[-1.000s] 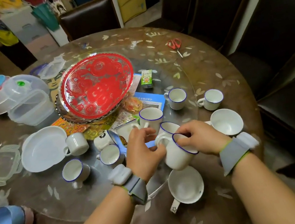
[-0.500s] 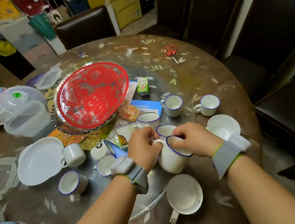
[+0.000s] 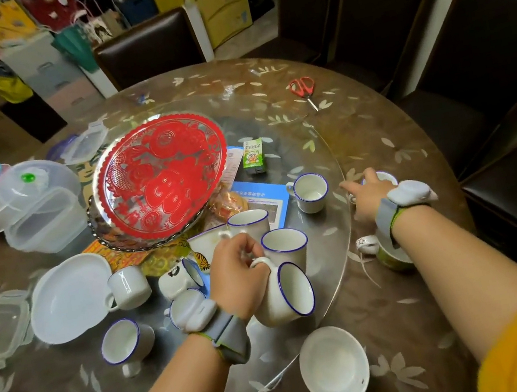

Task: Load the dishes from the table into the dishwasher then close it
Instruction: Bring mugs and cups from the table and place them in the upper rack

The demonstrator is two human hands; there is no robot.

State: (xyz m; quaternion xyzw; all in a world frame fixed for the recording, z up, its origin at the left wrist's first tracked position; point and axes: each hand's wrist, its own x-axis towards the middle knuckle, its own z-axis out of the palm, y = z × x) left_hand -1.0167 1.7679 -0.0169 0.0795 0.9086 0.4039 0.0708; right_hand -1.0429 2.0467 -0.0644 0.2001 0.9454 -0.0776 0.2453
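Note:
Many white, blue-rimmed cups and bowls stand on the round glass-topped table [image 3: 361, 143]. My left hand [image 3: 239, 270] has its fingers curled through the handle of a tilted white mug [image 3: 285, 296], lifted beside two upright mugs [image 3: 285, 246] [image 3: 248, 223]. My right hand [image 3: 366, 199] stretches to the right over a small cup [image 3: 385, 177] near the table's edge, with its index finger straight; its hold on the cup is hidden. A handled bowl [image 3: 333, 365] sits near me. No dishwasher is in view.
A red patterned platter [image 3: 161, 181] fills the middle. At the left are plastic containers [image 3: 44, 223], a white bowl [image 3: 69, 305] and several small cups [image 3: 123, 340]. A green bowl [image 3: 391, 260] lies under my right wrist. Scissors [image 3: 302, 88], a juice box [image 3: 253, 157] and dark chairs [image 3: 484, 52] stand behind.
My right hand has let go of the mug and moved right to the small cup. My left hand now holds the tilted mug alone by its handle.

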